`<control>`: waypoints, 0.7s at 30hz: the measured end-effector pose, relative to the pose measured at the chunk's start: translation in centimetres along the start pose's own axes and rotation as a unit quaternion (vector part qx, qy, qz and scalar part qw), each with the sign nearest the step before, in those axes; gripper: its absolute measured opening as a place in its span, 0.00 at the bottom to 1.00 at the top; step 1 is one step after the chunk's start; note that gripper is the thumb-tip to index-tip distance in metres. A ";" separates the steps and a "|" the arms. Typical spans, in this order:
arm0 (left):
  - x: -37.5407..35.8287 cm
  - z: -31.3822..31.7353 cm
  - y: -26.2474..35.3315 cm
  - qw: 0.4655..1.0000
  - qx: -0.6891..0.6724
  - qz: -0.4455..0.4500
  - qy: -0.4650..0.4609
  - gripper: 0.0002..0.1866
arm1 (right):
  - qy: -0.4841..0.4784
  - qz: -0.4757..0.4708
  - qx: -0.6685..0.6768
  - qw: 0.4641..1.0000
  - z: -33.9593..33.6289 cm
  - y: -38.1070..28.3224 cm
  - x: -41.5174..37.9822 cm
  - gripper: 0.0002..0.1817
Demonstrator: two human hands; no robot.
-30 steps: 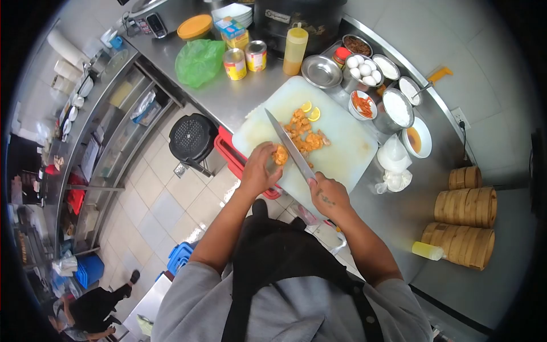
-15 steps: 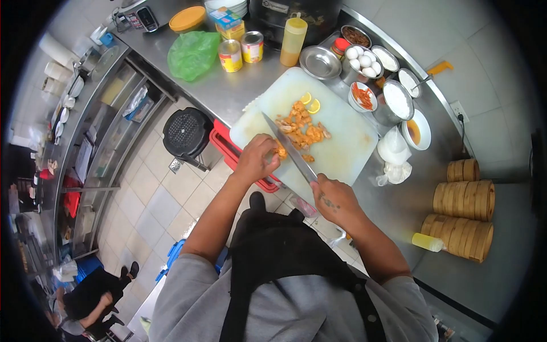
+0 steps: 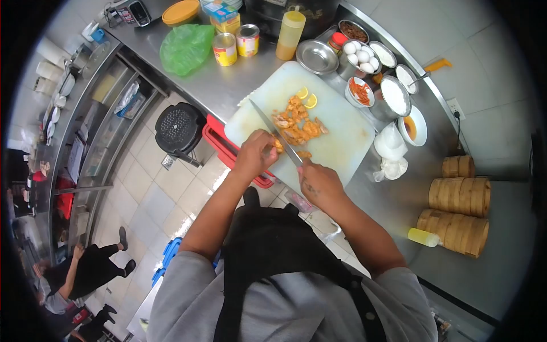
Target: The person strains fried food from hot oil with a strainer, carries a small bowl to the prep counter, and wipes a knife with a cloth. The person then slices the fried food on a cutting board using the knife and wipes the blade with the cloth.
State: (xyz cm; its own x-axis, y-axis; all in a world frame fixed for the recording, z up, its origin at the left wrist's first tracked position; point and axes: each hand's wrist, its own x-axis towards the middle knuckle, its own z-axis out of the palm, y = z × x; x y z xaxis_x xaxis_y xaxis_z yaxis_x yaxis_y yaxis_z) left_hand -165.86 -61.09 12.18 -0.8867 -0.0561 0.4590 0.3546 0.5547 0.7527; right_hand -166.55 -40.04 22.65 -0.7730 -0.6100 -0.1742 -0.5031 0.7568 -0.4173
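Observation:
A white cutting board point(image 3: 342, 134) carries orange-coated meat pieces point(image 3: 299, 122) and two lemon slices point(image 3: 310, 101). My right hand point(image 3: 320, 182) is closed round the handle of a long knife point(image 3: 276, 132), its blade pointing up and left across the board. At the board's lower left, my left hand point(image 3: 256, 153) has its fingers curled against a piece of the orange meat, just left of the blade. That piece shows only partly past the fingertips. Another small piece lies near the knife's handle end.
Behind the board stand a squeeze bottle point(image 3: 290, 34), cans point(image 3: 225, 50), a metal plate point(image 3: 317, 57) and a bowl of eggs point(image 3: 360, 56). Bamboo steamers point(image 3: 458, 196) are at right. A black stool point(image 3: 179, 130) and red bin point(image 3: 213, 137) are at left; a co-worker point(image 3: 85, 273) is lower left.
The knife and my right hand have shifted left and up, closer to my left hand. The co-worker at lower left has moved, and part of another person now shows below. The view has shifted slightly.

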 end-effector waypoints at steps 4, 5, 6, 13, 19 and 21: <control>0.4 -0.4 0.3 1.000 0.000 -0.003 0.011 0.13 | -0.017 0.007 -0.018 1.000 -1.0 -0.1 0.5 0.11; 0.5 -0.4 0.5 1.000 0.000 -0.004 0.010 0.13 | -0.046 0.028 -0.027 0.998 -1.9 -0.2 -0.1 0.11; 0.7 -0.3 0.7 1.000 -0.001 -0.012 0.006 0.13 | -0.075 0.049 -0.037 0.995 -2.4 -0.2 -0.4 0.12; 0.9 -0.1 0.7 1.000 0.016 -0.025 0.006 0.13 | -0.005 -0.011 -0.036 0.999 0.5 1.3 2.2 0.10; 0.4 0.0 0.8 0.999 0.006 -0.031 0.004 0.15 | 0.010 -0.034 0.004 0.999 4.7 3.0 2.2 0.10; 0.0 0.0 0.5 1.000 0.013 -0.011 0.014 0.17 | 0.026 0.029 -0.004 0.999 6.3 2.0 4.1 0.11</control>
State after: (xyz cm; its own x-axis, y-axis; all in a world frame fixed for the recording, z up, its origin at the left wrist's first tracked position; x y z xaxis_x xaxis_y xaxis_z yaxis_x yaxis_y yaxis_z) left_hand -165.64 -60.80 12.55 -0.8855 -0.0904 0.4558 0.3276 0.5742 0.7503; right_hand -168.27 -42.54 15.44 -0.8204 -0.5515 -0.1510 -0.4591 0.7927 -0.4011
